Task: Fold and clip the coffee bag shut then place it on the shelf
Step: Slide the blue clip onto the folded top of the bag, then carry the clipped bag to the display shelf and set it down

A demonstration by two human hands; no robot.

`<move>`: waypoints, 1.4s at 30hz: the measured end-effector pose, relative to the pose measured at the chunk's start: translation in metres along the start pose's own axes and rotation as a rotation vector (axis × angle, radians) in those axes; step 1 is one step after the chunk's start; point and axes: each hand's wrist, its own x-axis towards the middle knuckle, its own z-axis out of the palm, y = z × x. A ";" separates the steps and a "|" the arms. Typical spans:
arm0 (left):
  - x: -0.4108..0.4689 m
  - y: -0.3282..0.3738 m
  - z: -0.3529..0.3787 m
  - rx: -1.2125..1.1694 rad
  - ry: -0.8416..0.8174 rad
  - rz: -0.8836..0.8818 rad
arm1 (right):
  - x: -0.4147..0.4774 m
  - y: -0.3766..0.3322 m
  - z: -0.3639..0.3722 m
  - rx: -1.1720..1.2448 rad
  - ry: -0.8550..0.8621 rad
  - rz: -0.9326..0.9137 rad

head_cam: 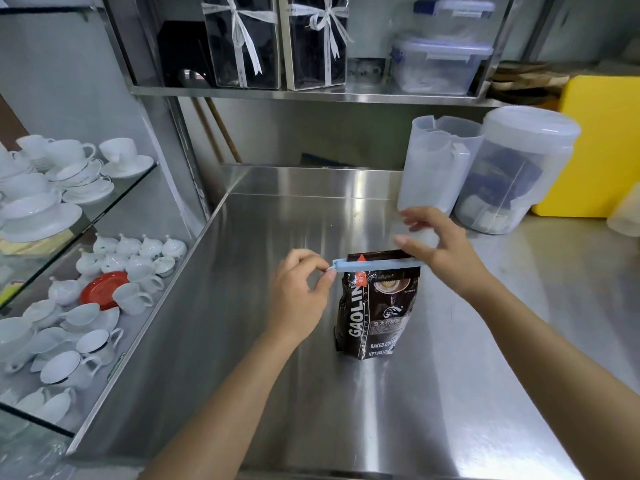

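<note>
A dark coffee bag (379, 313) with white lettering stands upright on the steel counter (311, 393). A long light-blue clip (367, 265) lies across its folded top. My left hand (301, 289) pinches the clip's left tip between thumb and forefinger. My right hand (440, 247) rests on the clip's right end with its thumb on the bar and its other fingers spread above. The steel shelf (311, 93) runs above the counter at the back.
Ribboned dark boxes (242, 39) and lidded plastic containers (440, 60) stand on the shelf. Two translucent plastic jugs (485, 171) and a yellow bin (602, 147) stand at the back right. Glass shelves of white cups and teapots (69, 237) fill the left.
</note>
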 end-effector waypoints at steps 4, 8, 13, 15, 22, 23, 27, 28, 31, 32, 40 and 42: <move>-0.005 0.001 0.004 -0.220 -0.110 -0.197 | -0.014 0.029 -0.006 0.236 0.071 0.209; -0.011 0.002 0.012 -0.261 -0.174 -0.265 | -0.030 0.045 -0.002 0.339 0.028 0.285; -0.017 0.007 0.021 -0.192 -0.090 -0.292 | -0.042 0.055 0.008 0.485 0.050 0.324; -0.020 0.007 0.025 -0.106 -0.071 -0.282 | -0.045 0.057 0.014 0.493 0.051 0.346; -0.029 0.010 0.038 0.083 0.028 -0.183 | -0.048 0.070 0.023 0.434 0.044 0.362; -0.031 0.010 0.039 0.093 0.043 -0.175 | -0.049 0.072 0.024 0.424 0.056 0.366; -0.038 0.006 0.046 0.184 0.047 -0.155 | -0.051 0.077 0.027 0.454 0.074 0.365; -0.039 0.005 0.048 0.214 0.055 -0.146 | -0.052 0.077 0.027 0.458 0.073 0.361; -0.042 0.003 0.054 0.313 0.079 -0.096 | -0.053 0.079 0.027 0.458 0.074 0.351; -0.043 0.004 0.055 0.329 0.088 -0.095 | -0.053 0.079 0.027 0.456 0.075 0.347; -0.050 0.012 0.044 0.485 0.240 -0.074 | -0.054 0.067 0.026 0.431 0.020 0.222; -0.055 0.014 0.035 0.466 0.270 -0.092 | -0.054 0.058 0.027 0.444 -0.011 0.183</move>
